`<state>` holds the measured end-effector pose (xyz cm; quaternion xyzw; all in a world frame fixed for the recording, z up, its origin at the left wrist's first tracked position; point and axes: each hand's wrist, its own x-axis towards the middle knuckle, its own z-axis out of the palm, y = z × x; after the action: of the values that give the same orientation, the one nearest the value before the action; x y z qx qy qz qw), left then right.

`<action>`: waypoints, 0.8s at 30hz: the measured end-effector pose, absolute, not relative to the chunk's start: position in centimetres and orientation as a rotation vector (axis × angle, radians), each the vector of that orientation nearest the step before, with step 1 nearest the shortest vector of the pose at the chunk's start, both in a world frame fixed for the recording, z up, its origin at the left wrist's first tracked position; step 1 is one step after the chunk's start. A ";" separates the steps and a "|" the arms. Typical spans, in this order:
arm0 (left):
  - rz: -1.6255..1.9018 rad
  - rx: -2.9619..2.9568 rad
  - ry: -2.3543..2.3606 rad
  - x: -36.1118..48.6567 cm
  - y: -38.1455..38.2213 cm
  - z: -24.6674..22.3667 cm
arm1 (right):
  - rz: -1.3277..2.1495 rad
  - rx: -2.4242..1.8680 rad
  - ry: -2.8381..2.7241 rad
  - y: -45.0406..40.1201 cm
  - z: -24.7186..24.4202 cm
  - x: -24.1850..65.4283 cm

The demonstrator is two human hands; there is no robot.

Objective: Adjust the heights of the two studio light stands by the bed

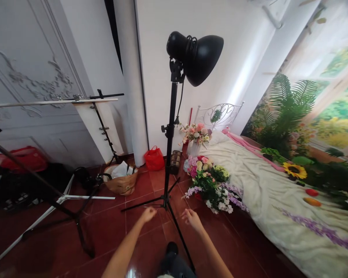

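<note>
A black lamp (204,60) with a wide shade and its cord looped round the neck tops a black light stand (170,131). The stand's tripod legs (176,224) spread over the floor, one reaching toward me. My left hand (149,214), loosely curled, hovers to the left of the stand's base with nothing visible in it. To the right of the base, my right hand (192,220) has bent fingers slightly apart and appears to hold nothing. Both hands look clear of the stand. Past my right hand are bunches of artificial flowers (208,181).
On the right, a bed with a cream blanket (246,173) carries a sunflower (294,170) and purple flower stems. A wicker basket (121,183) and red bag (154,159) sit behind the stand. More stands, including white legs (46,216), occupy the left. My shoe (172,248) is near the tripod.
</note>
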<state>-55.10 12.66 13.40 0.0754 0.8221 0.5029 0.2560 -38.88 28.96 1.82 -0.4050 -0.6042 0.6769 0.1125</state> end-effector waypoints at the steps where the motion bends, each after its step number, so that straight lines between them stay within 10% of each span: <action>1: 1.403 0.243 2.217 -57.0 15.5 14.1 | 1.967 -1.180 -1.791 30.7 2.8 -40.0; 11: 2.140 0.942 1.770 -68.9 37.4 27.1 | 1.853 -1.001 -2.064 41.1 10.3 -50.3; 24: 2.097 0.850 1.903 -71.2 39.8 29.8 | 1.759 -1.445 -2.357 45.6 12.5 -61.6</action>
<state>-71.19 39.79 29.80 0.2864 0.6409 0.7062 0.0925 -61.58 45.59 12.51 -0.4400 -0.7176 0.5357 -0.0675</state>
